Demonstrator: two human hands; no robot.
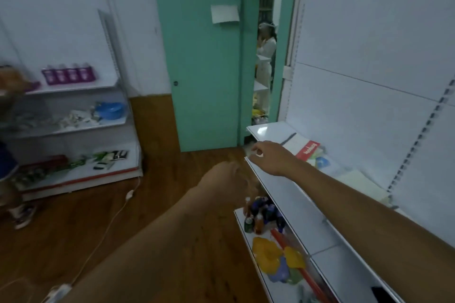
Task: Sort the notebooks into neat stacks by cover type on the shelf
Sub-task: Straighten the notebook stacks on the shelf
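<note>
Dim bluish light, motion-blurred, edge-warped.

Left hand (pixel 227 179) motion-blurred, its fingers' pose unreadable; notebooks (pixel 305 150) partly arm-hidden.

Arms: bare along their whole visible length, no sleeves in view
Left hand (pixel 227 179): blurred, seemingly no rings
Right hand (pixel 269 157): no watch or band

Both hands over the front edge of the white shelf (pixel 290 194), neither holding anything.

Right hand (pixel 268 157): fingers loosely curled, just above the shelf edge. Notebooks (pixel 306 151), one red-covered, lie on the shelf just beyond it. Left hand (pixel 226 182): blurred, near and lower, in front of the edge; finger position unclear. Bottles (pixel 261 214) stand on the lower shelf (pixel 248 241), below the left hand.
</note>
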